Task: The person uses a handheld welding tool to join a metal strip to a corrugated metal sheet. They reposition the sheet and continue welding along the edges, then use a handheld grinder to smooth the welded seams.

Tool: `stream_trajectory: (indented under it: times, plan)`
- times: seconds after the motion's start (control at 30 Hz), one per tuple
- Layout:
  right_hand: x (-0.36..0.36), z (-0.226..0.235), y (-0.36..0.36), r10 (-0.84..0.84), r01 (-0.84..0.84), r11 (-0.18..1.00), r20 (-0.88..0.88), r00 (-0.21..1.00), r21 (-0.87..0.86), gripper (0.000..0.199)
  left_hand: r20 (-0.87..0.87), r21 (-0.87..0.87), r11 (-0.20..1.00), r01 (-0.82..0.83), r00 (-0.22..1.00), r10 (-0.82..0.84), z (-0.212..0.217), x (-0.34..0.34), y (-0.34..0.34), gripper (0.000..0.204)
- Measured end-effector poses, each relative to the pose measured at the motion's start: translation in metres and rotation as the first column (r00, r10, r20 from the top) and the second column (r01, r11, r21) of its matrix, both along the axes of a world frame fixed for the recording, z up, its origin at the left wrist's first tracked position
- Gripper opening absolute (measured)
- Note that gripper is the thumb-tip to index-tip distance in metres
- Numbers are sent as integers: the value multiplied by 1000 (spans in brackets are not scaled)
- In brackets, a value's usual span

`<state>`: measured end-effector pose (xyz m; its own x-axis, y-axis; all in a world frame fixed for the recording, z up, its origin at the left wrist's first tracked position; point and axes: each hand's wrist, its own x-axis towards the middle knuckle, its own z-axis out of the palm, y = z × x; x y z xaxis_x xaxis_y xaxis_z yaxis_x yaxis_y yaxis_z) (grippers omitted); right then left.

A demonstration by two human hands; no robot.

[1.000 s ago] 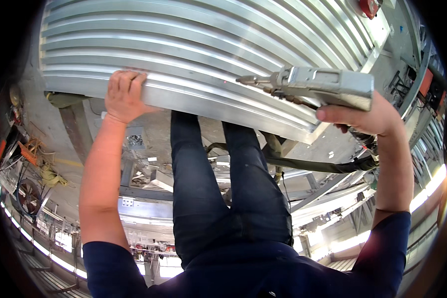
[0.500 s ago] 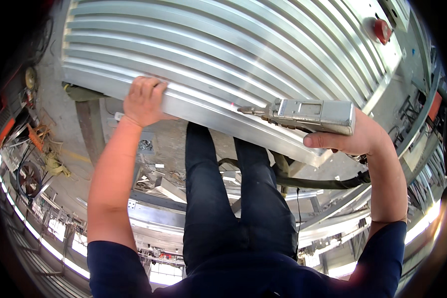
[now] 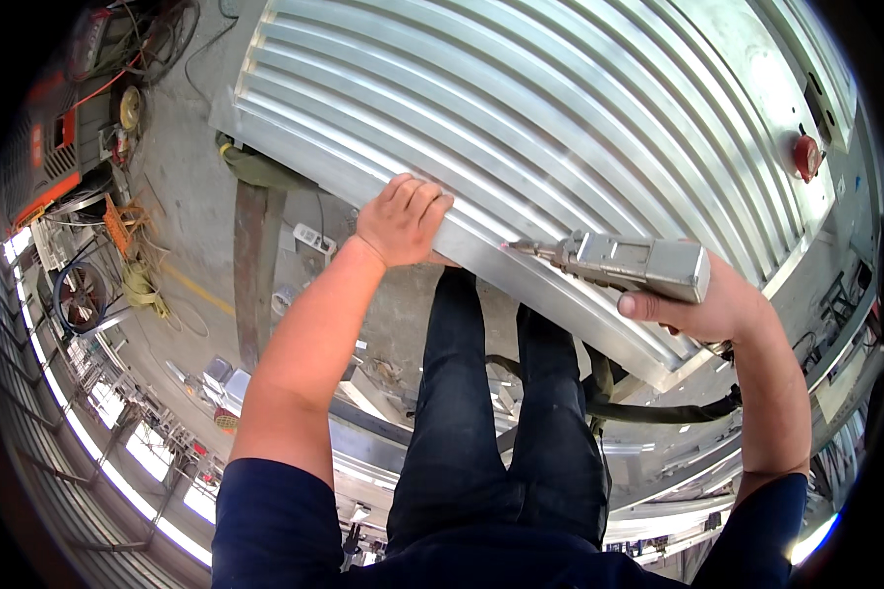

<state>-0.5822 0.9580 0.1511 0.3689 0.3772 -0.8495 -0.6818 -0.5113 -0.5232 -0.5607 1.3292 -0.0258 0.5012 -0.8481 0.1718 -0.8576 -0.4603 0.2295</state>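
A silver louvred metal panel [image 3: 560, 128] lies before me, with a smooth frame bar [image 3: 550, 285] along its near side. My left hand [image 3: 405, 218] is curled over this bar, fingers on top. In my right hand [image 3: 702, 299] is a grey, box-bodied laser welding gun [image 3: 648, 265], gripped from below with the thumb along its near side. Its narrow nozzle points left at the frame bar, right of my left hand, and a small red dot glows by the tip. Most of my right fingers are hidden under the gun.
Under the panel stands a padded metal support [image 3: 255, 255]. A dark sleeved hose [image 3: 668, 412] runs below the panel's right corner. On the panel's far right sits a red round object [image 3: 806, 157]. An orange and grey machine [image 3: 54, 147] and a fan [image 3: 81, 296] are at left.
The whole view has shifted, so the panel appears farther right and lower. My left hand has slid rightward along the frame bar, closer to the nozzle. The gun stays in my right hand.
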Motion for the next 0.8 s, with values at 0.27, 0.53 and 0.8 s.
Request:
stream_trajectory:
  times: [0.27, 0.53, 0.8]
  plan:
    - [9, -6, 18, 30, -30, 999, 27, 999, 12, 53, 13, 4, 1000, -14, 1000, 14, -2, 0, 2, 40]
    - [11, -6, 28, 16, -17, 1000, 46, 999, 15, 52, -6, -16, 1000, -22, 1000, 22, 0, 1, 0, 45]
    - [11, -7, 35, 62, -60, 998, 91, 994, -21, 50, 43, 26, 1000, -5, 999, 4, -4, 1, 3, 48]
